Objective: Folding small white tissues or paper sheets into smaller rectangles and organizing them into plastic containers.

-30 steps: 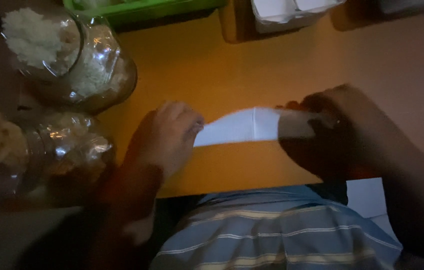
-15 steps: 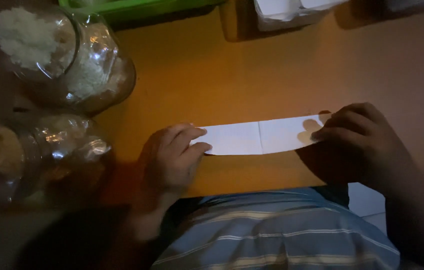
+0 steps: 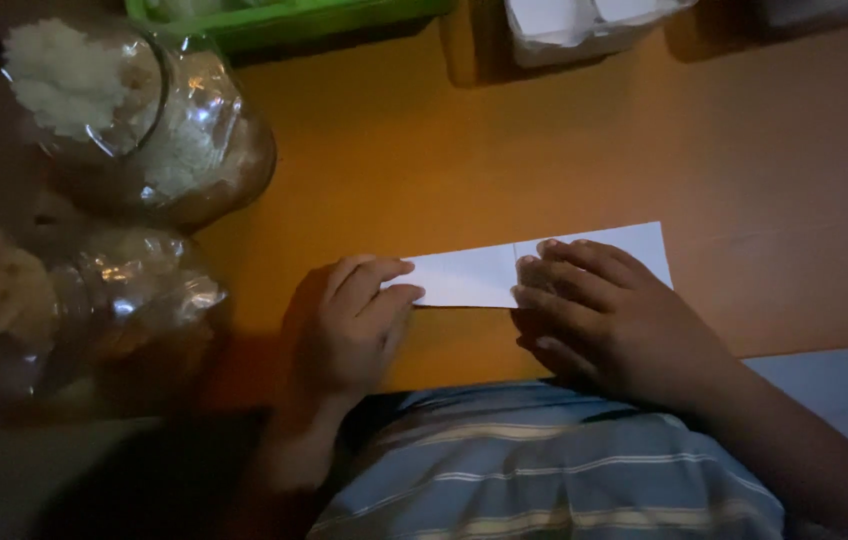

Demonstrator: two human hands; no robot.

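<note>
A long white strip of folded paper [image 3: 474,275] lies flat on the orange table [image 3: 564,150], with a crease across its middle. My left hand [image 3: 349,325] rests on the table with its fingertips pressing the strip's left end. My right hand [image 3: 609,315] lies flat over the right half, fingers spread and pointing left toward the crease. Neither hand grips the paper; both press it down.
Two clear glass jars stand at the left, the far jar [image 3: 139,115] and the near jar [image 3: 64,300], both holding pale crumbly contents. A green tray [image 3: 284,20] and a white box [image 3: 584,25] sit along the far edge. My striped shirt [image 3: 544,470] fills the bottom.
The paper was held raised between both hands, then laid flat. My right hand has since slid left along the strip to the crease. My left hand stays at the left end.
</note>
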